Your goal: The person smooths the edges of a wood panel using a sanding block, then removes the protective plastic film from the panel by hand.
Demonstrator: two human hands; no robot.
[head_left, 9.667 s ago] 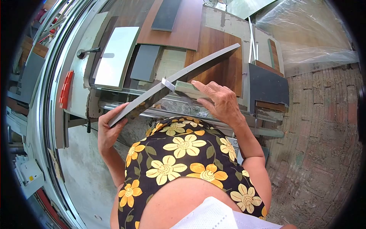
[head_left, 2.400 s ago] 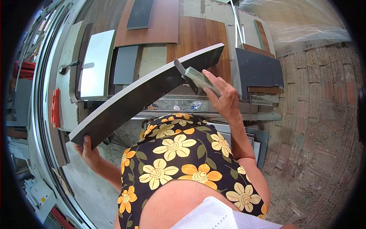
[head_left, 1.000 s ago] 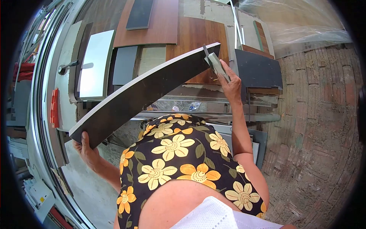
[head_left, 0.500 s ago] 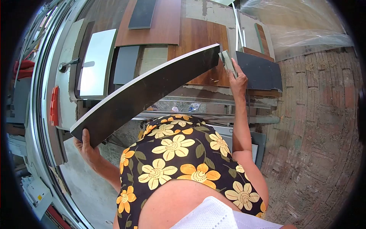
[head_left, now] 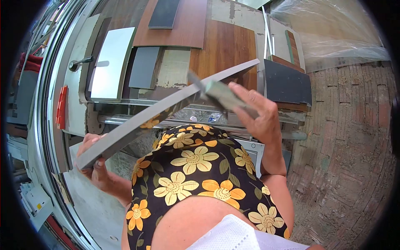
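Observation:
My left hand (head_left: 96,164) is closed around the near left end of a long, narrow dark board (head_left: 166,102), thumb on the near face and fingers behind it. The board's pale grey edge faces up, and its far end rises to the right over the workbench. My right hand (head_left: 260,110) grips a pale green, block-like hand tool (head_left: 227,95) with a dark flat part at its front. The tool is smeared by motion and overlaps the board's upper edge about midway along in this view; I cannot tell its exact kind.
On the workbench lie a white panel (head_left: 111,66), a grey panel (head_left: 143,68), wood-grain panels (head_left: 227,46) and a dark panel (head_left: 287,83). A lever handle (head_left: 80,63) and a red piece (head_left: 62,107) are at the left, beside metal rails. Brick floor (head_left: 346,146) lies right.
My right hand has moved left and nearer with the tool, from the board's far end to its middle. The board has turned, showing more of its pale edge and less of its dark face.

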